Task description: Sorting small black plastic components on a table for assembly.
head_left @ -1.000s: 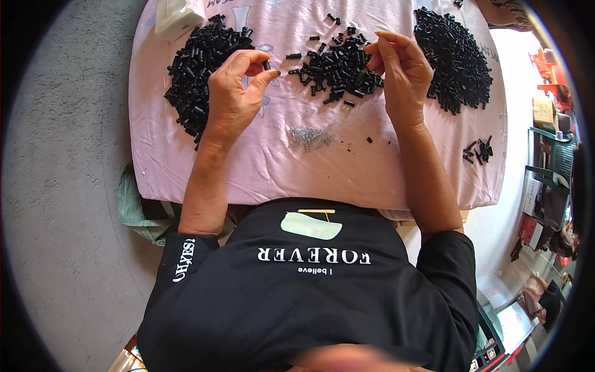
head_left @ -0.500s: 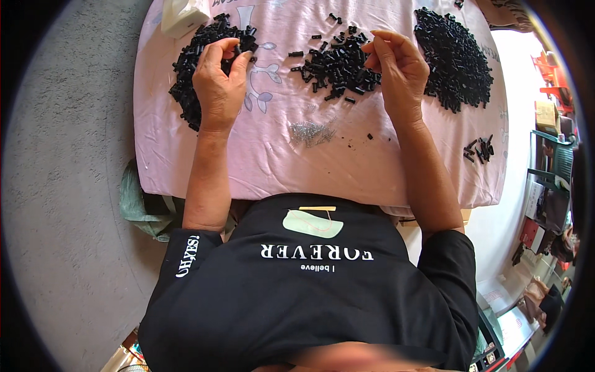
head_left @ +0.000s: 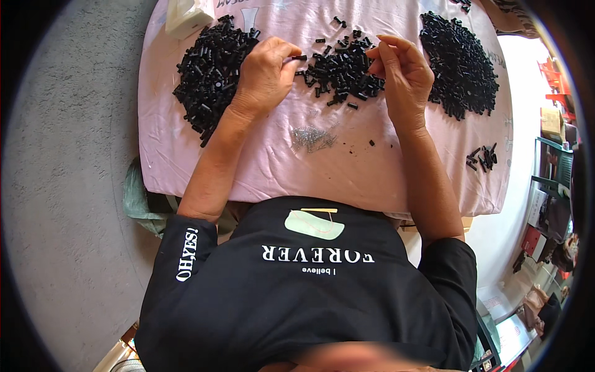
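Note:
My left hand (head_left: 268,75) is closed in a pinch on a small black cylindrical piece (head_left: 300,57), which sticks out past the fingertips toward the right. It hangs between the left heap of black pieces (head_left: 207,84) and the middle heap (head_left: 347,71). At the right side of that middle heap my right hand (head_left: 406,77) has thumb and fingers pressed together. Whatever its fingertips hold is too small to make out against the dark pieces behind. Closer to me lies a little pile of thin silvery metal parts (head_left: 313,138), likely pins or springs.
A pink patterned cloth (head_left: 297,173) covers the table. Far right sits a larger heap of black pieces (head_left: 460,71), with a small cluster (head_left: 482,159) nearer me. A white box (head_left: 188,17) stands at the far left. Dark crumbs (head_left: 372,143) dot the cloth.
My left hand has moved right from above the left heap to the gap beside the middle heap, carrying the black piece. The right hand has barely shifted.

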`<state>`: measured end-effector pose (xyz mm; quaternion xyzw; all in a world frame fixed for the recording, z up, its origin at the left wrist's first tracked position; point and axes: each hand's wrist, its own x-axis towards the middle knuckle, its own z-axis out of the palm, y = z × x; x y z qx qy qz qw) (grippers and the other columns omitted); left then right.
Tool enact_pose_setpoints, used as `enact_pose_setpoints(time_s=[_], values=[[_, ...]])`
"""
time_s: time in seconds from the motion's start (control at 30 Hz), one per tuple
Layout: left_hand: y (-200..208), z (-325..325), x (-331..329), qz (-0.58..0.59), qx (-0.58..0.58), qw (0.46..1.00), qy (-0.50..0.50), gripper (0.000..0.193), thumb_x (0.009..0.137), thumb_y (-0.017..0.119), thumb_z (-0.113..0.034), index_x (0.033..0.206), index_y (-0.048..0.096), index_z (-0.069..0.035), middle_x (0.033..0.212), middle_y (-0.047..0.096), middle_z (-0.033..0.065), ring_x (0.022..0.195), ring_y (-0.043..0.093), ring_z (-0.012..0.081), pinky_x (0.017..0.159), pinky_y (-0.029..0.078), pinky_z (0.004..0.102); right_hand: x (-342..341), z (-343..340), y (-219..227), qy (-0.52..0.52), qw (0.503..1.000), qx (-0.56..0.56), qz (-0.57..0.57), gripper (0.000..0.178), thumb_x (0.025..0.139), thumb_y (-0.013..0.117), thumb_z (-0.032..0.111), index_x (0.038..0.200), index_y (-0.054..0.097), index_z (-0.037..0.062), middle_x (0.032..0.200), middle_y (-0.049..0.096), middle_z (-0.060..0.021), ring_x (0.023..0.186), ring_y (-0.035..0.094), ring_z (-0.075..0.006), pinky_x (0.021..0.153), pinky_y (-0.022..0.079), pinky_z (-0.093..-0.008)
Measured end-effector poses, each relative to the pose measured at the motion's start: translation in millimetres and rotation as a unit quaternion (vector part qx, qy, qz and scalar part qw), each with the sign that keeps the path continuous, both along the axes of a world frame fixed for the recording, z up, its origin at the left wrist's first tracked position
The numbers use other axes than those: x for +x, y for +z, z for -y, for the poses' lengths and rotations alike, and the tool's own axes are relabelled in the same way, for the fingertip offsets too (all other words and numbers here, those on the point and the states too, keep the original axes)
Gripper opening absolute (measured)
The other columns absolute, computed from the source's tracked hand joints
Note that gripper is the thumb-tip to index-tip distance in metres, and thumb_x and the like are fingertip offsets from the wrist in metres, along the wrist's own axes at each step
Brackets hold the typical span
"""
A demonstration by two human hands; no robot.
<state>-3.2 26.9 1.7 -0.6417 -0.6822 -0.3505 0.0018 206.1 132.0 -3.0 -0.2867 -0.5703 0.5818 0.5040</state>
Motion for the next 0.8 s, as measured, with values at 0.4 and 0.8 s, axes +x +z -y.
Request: enact_pose_setpoints(time_s=[0.4,0.8], values=[[12,-4,18,0.135,-0.012,0.988,-0.073,0.013,0.087,0.071,-0.002,0.099,0.067,-0.003,0.089,0.069,0.0084,0.076,0.067,0.0179,0.070,0.053,0.0291,-3,11,1,0.102,0.994,-0.015,0.025,0.011,0.094,0.066,0.002,0.106,0.068,0.0016,0.086,0.072,-0.0043,0.071,0.063,-0.0061,0.064,0.052,-0.0196],[6,3,33,0.198,0.026,0.968,-0.150,0.018,0.086,0.069,0.006,0.103,0.067,0.000,0.093,0.070,0.0093,0.083,0.069,0.0173,0.075,0.056,0.0281,-6,19,1,0.186,0.979,-0.034,0.074,0.014,0.091,0.067,-0.002,0.106,0.067,-0.0018,0.089,0.070,-0.0038,0.075,0.066,-0.0075,0.068,0.055,-0.0210]])
